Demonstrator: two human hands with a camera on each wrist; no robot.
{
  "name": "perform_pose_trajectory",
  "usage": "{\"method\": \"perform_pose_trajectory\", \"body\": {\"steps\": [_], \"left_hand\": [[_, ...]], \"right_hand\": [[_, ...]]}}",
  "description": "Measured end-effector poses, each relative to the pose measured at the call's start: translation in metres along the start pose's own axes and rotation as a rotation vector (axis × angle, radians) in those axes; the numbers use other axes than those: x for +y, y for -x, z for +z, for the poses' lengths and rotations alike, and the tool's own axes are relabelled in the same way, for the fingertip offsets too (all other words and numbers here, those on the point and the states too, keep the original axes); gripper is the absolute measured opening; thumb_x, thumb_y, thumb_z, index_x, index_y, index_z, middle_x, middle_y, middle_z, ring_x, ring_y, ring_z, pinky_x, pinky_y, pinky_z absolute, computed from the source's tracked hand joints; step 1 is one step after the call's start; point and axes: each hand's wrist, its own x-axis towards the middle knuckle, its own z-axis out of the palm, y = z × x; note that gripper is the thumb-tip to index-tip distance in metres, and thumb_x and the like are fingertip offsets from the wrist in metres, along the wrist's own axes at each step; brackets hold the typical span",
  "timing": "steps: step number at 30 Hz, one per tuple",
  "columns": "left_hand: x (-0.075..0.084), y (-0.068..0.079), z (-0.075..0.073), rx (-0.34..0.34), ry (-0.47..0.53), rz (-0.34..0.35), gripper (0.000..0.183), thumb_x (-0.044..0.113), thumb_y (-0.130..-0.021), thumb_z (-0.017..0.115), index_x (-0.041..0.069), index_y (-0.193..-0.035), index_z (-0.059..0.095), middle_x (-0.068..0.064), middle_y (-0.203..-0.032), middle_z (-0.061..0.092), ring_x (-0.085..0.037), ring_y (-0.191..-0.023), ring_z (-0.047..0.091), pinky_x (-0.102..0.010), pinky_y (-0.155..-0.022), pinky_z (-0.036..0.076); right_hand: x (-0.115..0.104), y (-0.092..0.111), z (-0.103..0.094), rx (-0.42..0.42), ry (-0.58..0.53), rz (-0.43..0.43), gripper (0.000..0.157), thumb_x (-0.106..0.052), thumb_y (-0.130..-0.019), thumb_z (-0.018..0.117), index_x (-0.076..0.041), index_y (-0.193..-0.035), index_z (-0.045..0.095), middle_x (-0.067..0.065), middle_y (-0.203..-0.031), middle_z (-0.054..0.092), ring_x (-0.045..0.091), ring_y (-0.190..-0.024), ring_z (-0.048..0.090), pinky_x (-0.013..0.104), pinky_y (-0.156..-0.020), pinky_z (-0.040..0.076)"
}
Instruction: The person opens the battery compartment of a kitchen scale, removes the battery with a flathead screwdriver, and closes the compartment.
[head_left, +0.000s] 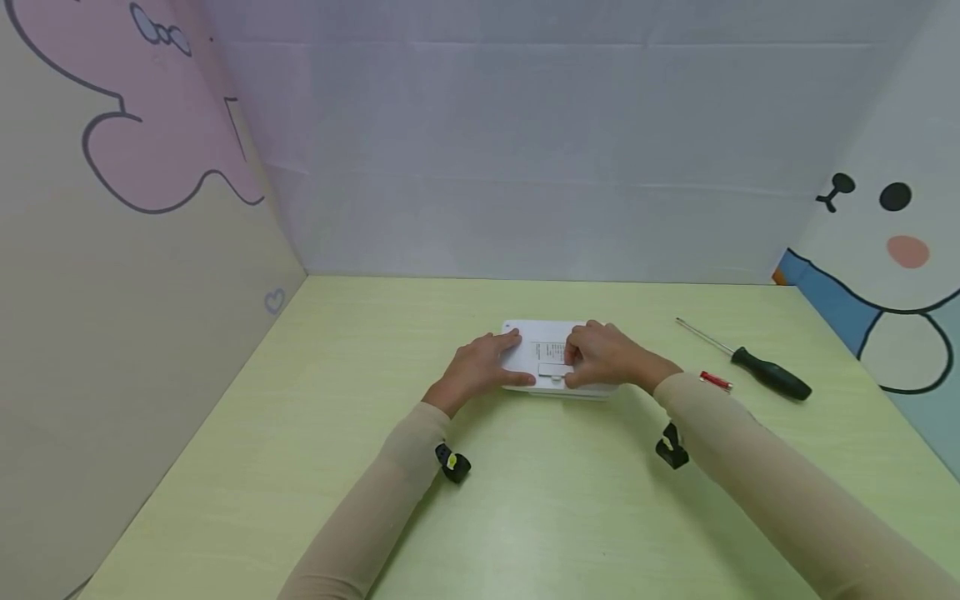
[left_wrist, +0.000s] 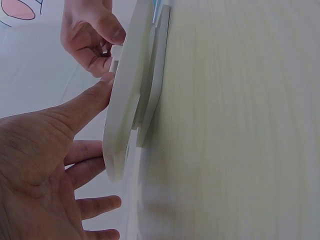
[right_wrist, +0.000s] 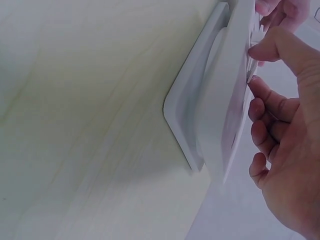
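Observation:
A white flat device (head_left: 525, 357), resembling a kitchen scale lying face down, shows a printed label and a small battery cover (head_left: 551, 370) on its upper face. My left hand (head_left: 480, 362) lies at its left end, thumb and forefinger spread on the surface. In the left wrist view the thumb reaches across the face, while two other fingers touch the end edge. My right hand (head_left: 603, 354) bends over the label side. In the right wrist view its thumb and forefinger pinch at a thin white edge of the cover; the other fingers are curled and partly hide the label.
Right of the device, a small red battery (head_left: 716, 382) lies beside my right sleeve. A screwdriver (head_left: 772, 374) with a dark green handle rests farther right, its shaft toward the back. Printed walls border the pale table (head_left: 390, 333) at left, back and right.

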Motion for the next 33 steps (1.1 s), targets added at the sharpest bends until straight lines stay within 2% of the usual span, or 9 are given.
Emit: {"method": "perform_pose_trajectory", "body": {"steps": [14,19,21,24,28,33], "left_hand": [[-0.001,0.0,0.0,0.008,0.005,-0.001,0.087,0.054,-0.078,0.077,0.024,-0.151,0.039,-0.002,-0.154,0.042,-0.024,-0.14,0.041,-0.045,-0.109,0.037],[-0.001,0.0,0.001,0.01,0.004,0.001,0.087,0.054,-0.077,0.077,0.024,-0.151,0.04,-0.002,-0.153,0.043,-0.024,-0.137,0.044,-0.044,-0.108,0.038],[0.0,0.0,0.001,0.009,0.0,0.0,0.087,0.055,-0.077,0.077,0.024,-0.15,0.04,-0.002,-0.153,0.043,-0.024,-0.137,0.044,-0.045,-0.108,0.038],[0.0,0.0,0.0,0.006,0.0,-0.005,0.088,0.055,-0.077,0.077,0.024,-0.151,0.04,-0.001,-0.154,0.043,-0.024,-0.138,0.043,-0.047,-0.11,0.036],[0.0,0.0,0.0,0.004,0.002,-0.009,0.088,0.055,-0.077,0.077,0.025,-0.151,0.04,0.0,-0.155,0.041,-0.025,-0.14,0.041,-0.048,-0.111,0.034],[0.0,0.0,0.0,0.004,0.005,-0.011,0.088,0.055,-0.077,0.077,0.025,-0.151,0.039,-0.001,-0.155,0.041,-0.025,-0.14,0.04,-0.048,-0.111,0.034]], "right_hand": [[0.002,0.001,-0.001,-0.011,-0.024,0.017,0.022,-0.035,-0.077,0.071,-0.015,-0.083,0.064,-0.001,-0.086,0.057,0.019,-0.083,0.046,0.033,-0.073,0.034],[0.003,0.004,0.0,0.028,-0.03,0.03,0.027,-0.039,-0.078,0.072,-0.014,-0.086,0.065,0.0,-0.088,0.059,0.021,-0.084,0.047,0.034,-0.072,0.036],[0.003,0.007,0.002,0.067,-0.025,0.046,0.034,-0.044,-0.079,0.072,-0.013,-0.093,0.067,0.003,-0.095,0.061,0.023,-0.089,0.049,0.037,-0.075,0.038],[0.005,0.01,0.007,0.118,0.001,0.076,0.056,-0.055,-0.08,0.07,-0.012,-0.115,0.066,0.01,-0.117,0.06,0.03,-0.106,0.051,0.046,-0.083,0.04],[0.006,0.012,0.011,0.132,0.036,0.118,0.085,-0.063,-0.08,0.066,-0.01,-0.143,0.048,0.016,-0.144,0.046,0.039,-0.131,0.039,0.059,-0.097,0.036],[0.007,0.011,0.013,0.131,0.051,0.137,0.094,-0.064,-0.079,0.067,-0.009,-0.151,0.037,0.016,-0.153,0.036,0.041,-0.141,0.029,0.065,-0.106,0.03]]}}
